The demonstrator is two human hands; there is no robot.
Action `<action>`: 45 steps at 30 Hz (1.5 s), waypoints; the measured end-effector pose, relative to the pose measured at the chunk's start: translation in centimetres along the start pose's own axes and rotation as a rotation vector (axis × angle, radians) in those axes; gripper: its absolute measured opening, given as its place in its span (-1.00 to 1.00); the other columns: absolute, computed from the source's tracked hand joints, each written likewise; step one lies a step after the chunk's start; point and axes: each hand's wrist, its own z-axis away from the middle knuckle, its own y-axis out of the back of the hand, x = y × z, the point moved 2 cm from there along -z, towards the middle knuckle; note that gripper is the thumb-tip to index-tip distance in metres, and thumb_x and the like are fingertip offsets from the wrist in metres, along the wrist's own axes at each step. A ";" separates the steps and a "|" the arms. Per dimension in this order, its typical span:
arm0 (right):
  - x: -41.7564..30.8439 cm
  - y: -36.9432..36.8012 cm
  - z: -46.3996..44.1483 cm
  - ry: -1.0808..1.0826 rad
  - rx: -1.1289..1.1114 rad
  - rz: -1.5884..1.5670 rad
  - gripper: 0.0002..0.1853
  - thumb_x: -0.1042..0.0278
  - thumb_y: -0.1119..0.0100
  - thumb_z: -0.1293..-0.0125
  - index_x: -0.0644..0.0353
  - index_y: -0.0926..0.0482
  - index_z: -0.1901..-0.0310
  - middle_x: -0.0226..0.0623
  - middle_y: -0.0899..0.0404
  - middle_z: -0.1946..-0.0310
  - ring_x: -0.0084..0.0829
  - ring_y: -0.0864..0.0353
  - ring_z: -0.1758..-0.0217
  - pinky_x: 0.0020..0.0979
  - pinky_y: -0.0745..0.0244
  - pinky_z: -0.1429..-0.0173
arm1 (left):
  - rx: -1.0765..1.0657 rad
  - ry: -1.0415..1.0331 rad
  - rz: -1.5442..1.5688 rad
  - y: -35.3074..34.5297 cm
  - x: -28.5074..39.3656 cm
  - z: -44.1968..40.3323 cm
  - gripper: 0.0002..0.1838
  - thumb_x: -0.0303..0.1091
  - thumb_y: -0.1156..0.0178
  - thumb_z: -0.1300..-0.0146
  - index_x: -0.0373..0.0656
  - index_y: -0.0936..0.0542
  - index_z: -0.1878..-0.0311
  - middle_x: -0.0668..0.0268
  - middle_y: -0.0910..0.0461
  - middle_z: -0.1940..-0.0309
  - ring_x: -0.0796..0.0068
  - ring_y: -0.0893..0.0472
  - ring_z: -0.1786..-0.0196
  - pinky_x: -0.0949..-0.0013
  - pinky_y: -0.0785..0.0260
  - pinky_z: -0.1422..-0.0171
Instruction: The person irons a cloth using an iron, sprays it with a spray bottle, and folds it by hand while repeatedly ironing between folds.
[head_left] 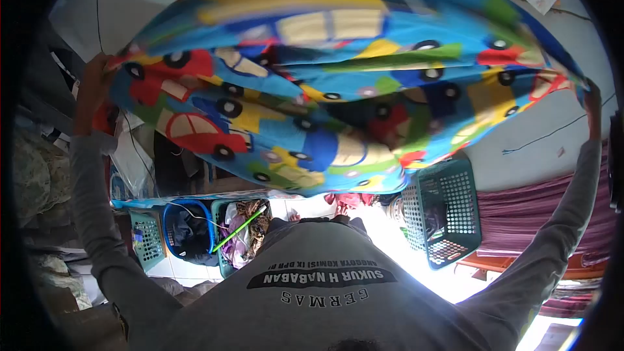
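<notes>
From my end I'm seeing the left hand [95,84] and right hand [592,103] clamping opposite ends of a blue cloth [305,101], which is spreading in midair between them. Red, yellow and green cars are covering its creased, partly blurred folds.

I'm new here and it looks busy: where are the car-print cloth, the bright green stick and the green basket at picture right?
Car-print cloth [318,84], head view: middle of its printed side.
Bright green stick [240,229], head view: middle of its length.
Green basket at picture right [460,188], head view: perforated side wall.
</notes>
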 end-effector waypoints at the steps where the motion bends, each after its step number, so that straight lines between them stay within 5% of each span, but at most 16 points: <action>1: 4.0 1.5 0.6 0.015 0.119 0.115 -0.65 0.14 -0.21 -0.54 0.23 -0.75 -0.10 0.03 -0.83 0.22 0.13 -0.83 0.12 -0.02 -0.63 0.04 | 0.095 -0.036 0.022 -0.4 -0.5 0.5 -0.57 -0.35 -0.37 -0.38 -0.28 -0.65 -0.27 -0.06 -0.74 0.02 -0.09 -0.74 -0.08 0.05 -0.53 -0.21; 5: 8.2 5.4 8.4 -0.207 0.179 0.405 -0.61 0.10 -0.18 -0.55 0.23 -0.72 -0.15 0.10 -0.80 0.11 0.19 -0.79 0.00 0.04 -0.60 -0.03 | 0.286 0.040 0.013 -11.2 -1.8 5.5 -0.68 -0.33 -0.08 -0.60 -0.34 -0.63 -0.20 -0.09 -0.73 0.11 -0.06 -0.76 0.06 0.01 -0.55 -0.05; 8: 9.3 3.8 17.9 -0.321 0.027 0.516 -0.57 0.07 -0.18 -0.54 0.24 -0.69 -0.19 0.17 -0.76 0.01 0.22 -0.75 -0.09 0.09 -0.58 -0.08 | 0.079 0.537 0.619 -17.1 4.6 12.7 -0.64 -0.24 0.00 -0.68 -0.37 -0.61 -0.14 -0.02 -0.69 0.19 0.13 -0.77 0.16 0.13 -0.60 0.21; 11: 5.9 0.6 30.6 -0.245 -0.056 0.315 -0.49 0.01 -0.19 -0.52 0.23 -0.63 -0.29 0.22 -0.69 -0.17 0.27 -0.66 -0.25 0.10 -0.54 -0.18 | 0.317 0.716 0.849 -23.9 5.6 20.5 -0.64 -0.23 0.03 -0.70 -0.36 -0.60 -0.12 0.00 -0.68 0.20 0.20 -0.76 0.17 0.21 -0.60 0.27; 13: 1.3 -0.6 38.4 -0.423 -0.156 0.309 -0.45 0.13 -0.16 -0.56 0.06 -0.50 -0.51 0.07 -0.64 -0.34 0.14 -0.59 -0.43 0.00 -0.49 -0.41 | 0.428 0.833 1.030 -26.0 5.8 25.0 -0.64 -0.24 0.04 -0.70 -0.36 -0.60 -0.11 -0.01 -0.69 0.19 0.18 -0.76 0.17 0.22 -0.62 0.23; 15: 1.7 -1.9 45.7 -0.612 -0.125 0.453 -0.43 0.07 -0.24 -0.53 0.18 -0.55 -0.45 0.04 -0.72 -0.24 0.01 -0.69 -0.35 -0.10 -0.55 -0.38 | 0.650 0.632 0.517 -26.1 4.4 28.3 -0.68 -0.23 -0.05 -0.66 -0.32 -0.61 -0.09 0.06 -0.70 0.19 0.21 -0.75 0.17 0.26 -0.62 0.17; 19: -3.7 -3.2 48.2 -0.737 -0.120 0.420 -0.46 0.07 -0.26 -0.52 0.21 -0.59 -0.39 0.02 -0.74 -0.21 -0.04 -0.71 -0.31 -0.13 -0.56 -0.36 | 0.640 0.445 0.364 -21.0 1.8 28.7 -0.61 -0.09 -0.02 -0.72 -0.24 -0.64 -0.14 0.18 -0.75 0.08 0.32 -0.75 0.19 0.17 -0.65 0.07; 21: -8.8 -5.9 45.5 -0.645 -0.062 0.259 -0.47 0.06 -0.26 -0.52 0.23 -0.61 -0.37 0.01 -0.75 -0.19 -0.06 -0.71 -0.29 -0.14 -0.57 -0.35 | 0.671 0.399 1.052 -19.0 2.4 24.8 -0.73 -0.21 -0.33 -0.47 -0.18 -0.64 -0.05 0.27 -0.75 0.14 0.38 -0.72 0.18 0.28 -0.61 0.08; 22: -13.3 -7.7 43.3 -0.583 -0.038 0.138 -0.47 0.06 -0.27 -0.52 0.24 -0.62 -0.35 0.01 -0.75 -0.18 -0.08 -0.72 -0.28 -0.15 -0.57 -0.34 | 0.647 0.427 1.122 -19.1 3.1 22.2 -0.69 -0.13 -0.17 -0.59 -0.14 -0.64 -0.14 0.24 -0.75 0.06 0.38 -0.74 0.13 0.25 -0.65 0.03; 25: -30.3 -13.6 36.2 -0.391 -0.074 -0.304 -0.49 0.06 -0.28 -0.51 0.26 -0.64 -0.31 -0.01 -0.76 -0.16 -0.11 -0.73 -0.25 -0.17 -0.58 -0.33 | 0.733 0.427 1.449 -17.5 16.0 13.3 -0.78 -0.27 -0.22 -0.58 -0.12 -0.65 -0.16 0.29 -0.76 0.16 0.45 -0.78 0.21 0.29 -0.71 0.12; 31: -62.3 -22.1 31.5 -0.057 -0.582 -1.318 -0.51 0.06 -0.30 -0.49 0.31 -0.69 -0.23 -0.04 -0.79 -0.11 -0.18 -0.75 -0.18 -0.22 -0.60 -0.30 | 0.110 -0.797 1.205 -9.8 49.2 14.6 -0.57 -0.28 -0.51 -0.11 -0.23 -0.62 0.00 0.02 -0.52 0.04 -0.06 -0.57 -0.09 -0.24 -0.22 -0.57; 36: -71.4 -24.3 35.3 -0.010 -1.017 -1.905 -0.52 0.06 -0.31 -0.48 0.35 -0.74 -0.16 -0.07 -0.81 -0.07 -0.24 -0.77 -0.13 -0.26 -0.62 -0.27 | -0.335 -1.092 1.167 -16.0 54.1 23.9 -0.60 -0.39 -0.47 -0.25 -0.20 -0.71 -0.15 0.03 -0.64 -0.18 0.03 -0.57 -0.38 -0.09 -0.27 -0.63; 39: -69.8 -24.6 38.0 0.008 -1.163 -2.007 -0.53 0.06 -0.32 -0.48 0.37 -0.76 -0.12 -0.08 -0.83 -0.05 -0.27 -0.79 -0.10 -0.28 -0.63 -0.26 | -0.714 -0.869 1.638 -15.1 49.1 22.2 -0.75 -0.33 -0.40 -0.40 -0.21 -0.79 -0.07 0.10 -0.77 -0.05 0.08 -0.69 -0.31 -0.03 -0.47 -0.49; 41: -67.8 -25.0 40.1 0.019 -1.204 -2.043 -0.53 0.06 -0.33 -0.47 0.38 -0.78 -0.09 -0.09 -0.83 -0.03 -0.30 -0.79 -0.08 -0.30 -0.63 -0.25 | -1.085 -0.541 1.637 -15.7 43.2 19.3 -0.79 -0.38 -0.26 -0.53 -0.28 -0.81 0.14 0.16 -0.81 0.25 0.19 -0.81 -0.02 0.12 -0.62 -0.28; 42: -66.7 -25.5 41.2 0.007 -1.214 -2.038 -0.53 0.06 -0.33 -0.47 0.39 -0.79 -0.07 -0.10 -0.84 -0.03 -0.31 -0.80 -0.07 -0.31 -0.64 -0.25 | -1.100 -0.099 1.955 -18.0 40.6 19.1 -0.69 -0.33 -0.22 -0.56 -0.31 -0.80 0.26 0.20 -0.76 0.41 0.31 -0.82 0.18 0.28 -0.66 -0.12; 45: -66.6 -25.8 42.2 0.026 -1.318 -1.753 -0.64 0.21 -0.27 -0.43 0.39 -0.85 0.07 -0.09 -0.86 0.06 -0.27 -0.81 -0.01 -0.32 -0.64 -0.24 | -0.653 0.025 1.319 -29.9 36.4 17.1 -0.54 0.01 -0.40 -0.41 -0.24 -0.74 -0.07 0.11 -0.78 0.05 0.22 -0.78 -0.05 0.18 -0.61 -0.19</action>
